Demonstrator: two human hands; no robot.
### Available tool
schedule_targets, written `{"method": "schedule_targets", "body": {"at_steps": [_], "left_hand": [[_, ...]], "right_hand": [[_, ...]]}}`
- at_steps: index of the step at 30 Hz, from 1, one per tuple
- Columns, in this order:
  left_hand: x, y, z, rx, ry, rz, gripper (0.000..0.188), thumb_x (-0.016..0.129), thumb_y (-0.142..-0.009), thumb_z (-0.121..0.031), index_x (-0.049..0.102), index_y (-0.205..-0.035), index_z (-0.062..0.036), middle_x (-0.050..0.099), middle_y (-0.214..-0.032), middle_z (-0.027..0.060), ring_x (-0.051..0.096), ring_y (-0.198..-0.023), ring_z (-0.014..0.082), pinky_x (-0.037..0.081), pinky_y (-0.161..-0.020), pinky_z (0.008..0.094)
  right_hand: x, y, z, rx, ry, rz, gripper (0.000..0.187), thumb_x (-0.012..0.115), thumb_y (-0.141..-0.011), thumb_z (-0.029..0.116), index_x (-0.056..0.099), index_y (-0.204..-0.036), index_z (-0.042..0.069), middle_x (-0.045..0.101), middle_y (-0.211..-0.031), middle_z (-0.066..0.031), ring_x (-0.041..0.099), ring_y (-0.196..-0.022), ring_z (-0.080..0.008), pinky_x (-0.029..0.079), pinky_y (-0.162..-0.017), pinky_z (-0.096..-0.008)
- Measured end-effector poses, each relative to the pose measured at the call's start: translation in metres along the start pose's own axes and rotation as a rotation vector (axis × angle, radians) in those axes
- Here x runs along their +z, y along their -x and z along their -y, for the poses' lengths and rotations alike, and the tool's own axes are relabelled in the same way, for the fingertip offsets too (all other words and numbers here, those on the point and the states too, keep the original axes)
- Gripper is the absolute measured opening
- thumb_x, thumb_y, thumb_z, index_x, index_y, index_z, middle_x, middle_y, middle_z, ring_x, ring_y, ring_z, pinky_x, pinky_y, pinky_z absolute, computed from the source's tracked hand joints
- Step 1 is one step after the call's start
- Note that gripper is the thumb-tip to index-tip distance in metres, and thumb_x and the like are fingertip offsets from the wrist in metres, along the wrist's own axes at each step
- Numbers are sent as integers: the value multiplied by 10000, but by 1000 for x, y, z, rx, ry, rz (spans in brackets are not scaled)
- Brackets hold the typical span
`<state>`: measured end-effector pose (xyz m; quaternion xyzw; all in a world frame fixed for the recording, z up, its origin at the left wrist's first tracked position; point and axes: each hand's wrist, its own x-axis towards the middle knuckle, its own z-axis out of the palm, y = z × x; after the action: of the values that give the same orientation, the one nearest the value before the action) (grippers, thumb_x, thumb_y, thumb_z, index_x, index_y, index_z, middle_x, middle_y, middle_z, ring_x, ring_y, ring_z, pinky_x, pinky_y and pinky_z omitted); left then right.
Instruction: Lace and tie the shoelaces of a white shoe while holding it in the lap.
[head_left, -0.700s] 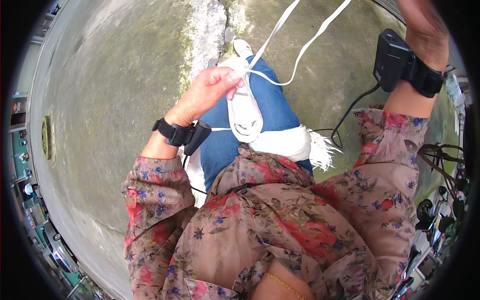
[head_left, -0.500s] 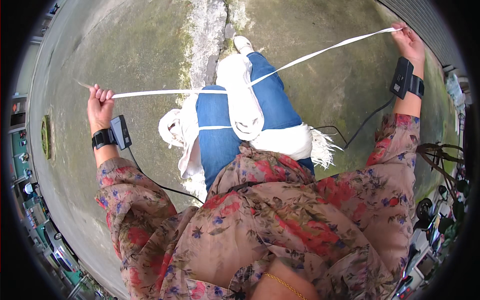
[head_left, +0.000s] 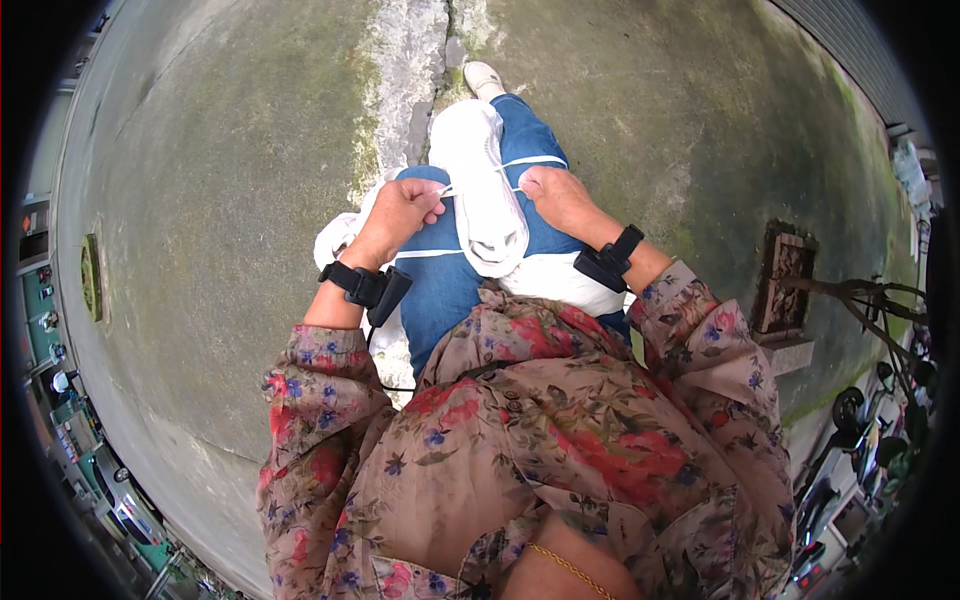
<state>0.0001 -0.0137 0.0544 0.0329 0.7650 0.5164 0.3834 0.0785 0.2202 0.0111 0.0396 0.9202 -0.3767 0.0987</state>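
A rolled bundle of white cloth (head_left: 480, 215) lies lengthwise on my lap, between my jeans-covered thighs (head_left: 440, 275). A narrow white ribbon (head_left: 533, 160) crosses it near its middle. Just left of the bundle, my left hand (head_left: 402, 215) is closed in a pinch on one stretch of ribbon. On the other side my right hand (head_left: 560, 200) pinches the ribbon too, knuckles up, close to the cloth. Part of the ribbon curves over my right thigh beyond that hand. Another white band crosses my left thigh nearer to me. The ribbon's ends are hidden.
More white cloth (head_left: 562, 282) lies under and beside my thighs. Around me is mossy concrete ground (head_left: 250, 150) with a pale cracked strip (head_left: 405, 90). At right are a brick-edged planter (head_left: 785, 280) and bare branches (head_left: 860, 292). Parked vehicles line the lower edges.
Both hands have come inward and down from wide apart to beside the bundle. The ribbon, stretched out to both sides before, is now gathered close to the cloth. The bundle has barely shifted.
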Motion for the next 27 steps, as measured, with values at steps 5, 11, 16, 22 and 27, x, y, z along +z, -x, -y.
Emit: {"method": "schedule_targets", "body": {"at_steps": [5, 11, 16, 22, 27], "left_hand": [[27, -6, 23, 284, -424, -151, 182, 570, -792, -119, 633, -904, 10, 626, -729, 163, 605, -650, 266, 468, -600, 341], [31, 1, 30, 406, -669, -399, 148, 558, -785, -134, 638, -770, -11, 617, -724, 163, 573, -689, 332, 457, -634, 405], [39, -8, 35, 470, -806, -496, 136, 543, -762, -119, 631, -694, -40, 596, -657, 145, 531, -677, 312, 402, -602, 432], [38, -18, 36, 444, -848, -480, 145, 546, -752, -128, 600, -646, -43, 585, -640, 136, 528, -701, 308, 378, -596, 428], [36, -17, 31, 445, -873, -407, 149, 551, -737, -128, 583, -615, -50, 573, -610, 112, 526, -707, 288, 371, -600, 419]], "right_hand": [[13, -1, 6, -21, 111, -67, 206, 455, -847, 182, 589, -826, 27, 612, -875, -141, 551, -892, -323, 398, -753, -456], [27, -1, 11, -92, 261, -161, 161, 489, -827, 171, 600, -815, 55, 594, -834, -105, 537, -846, -277, 369, -734, -423], [28, 1, 13, -214, 354, -180, 136, 544, -801, 193, 607, -806, 73, 579, -799, -74, 520, -821, -240, 349, -721, -384], [21, 2, 17, -123, 281, -334, 185, 616, -750, 254, 617, -763, 69, 563, -802, -66, 496, -848, -230, 338, -723, -383], [20, 3, 17, -185, 393, -318, 200, 622, -740, 259, 636, -689, 66, 559, -767, -71, 494, -827, -230, 335, -719, -385]]}}
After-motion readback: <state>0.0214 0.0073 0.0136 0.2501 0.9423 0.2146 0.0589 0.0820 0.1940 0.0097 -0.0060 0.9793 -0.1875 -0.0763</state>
